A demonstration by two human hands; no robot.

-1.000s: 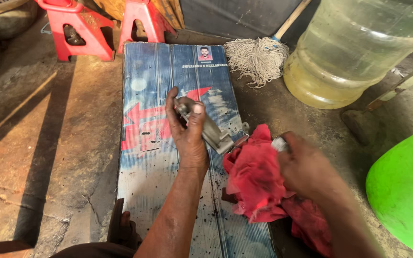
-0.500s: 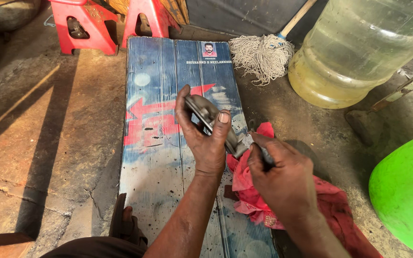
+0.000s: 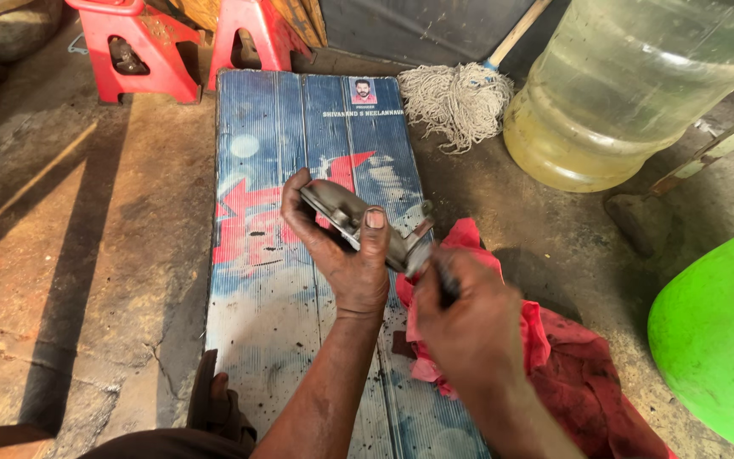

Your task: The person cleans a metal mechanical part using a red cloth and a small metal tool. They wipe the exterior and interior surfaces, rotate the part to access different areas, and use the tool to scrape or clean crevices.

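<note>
My left hand (image 3: 341, 255) grips a grey metal machine part (image 3: 346, 212), held tilted above a blue and red printed board (image 3: 273, 170) on the floor. My right hand (image 3: 465, 319) is closed around a small dark tool (image 3: 445, 285) whose tip meets the lower end of the metal part. A red rag (image 3: 545, 357) lies under and beside my right hand, spread over the board's right edge and the floor.
A large clear water jug (image 3: 639, 85) with yellowish liquid stands at the upper right. A mop head (image 3: 456, 98) lies next to it. Two red metal stands (image 3: 142, 47) are at the top left. A green plastic object (image 3: 719, 340) is at the right edge.
My right hand left the red rag and came up to the metal part with a small tool. My left hand has turned the part slightly and holds it a little lower.
</note>
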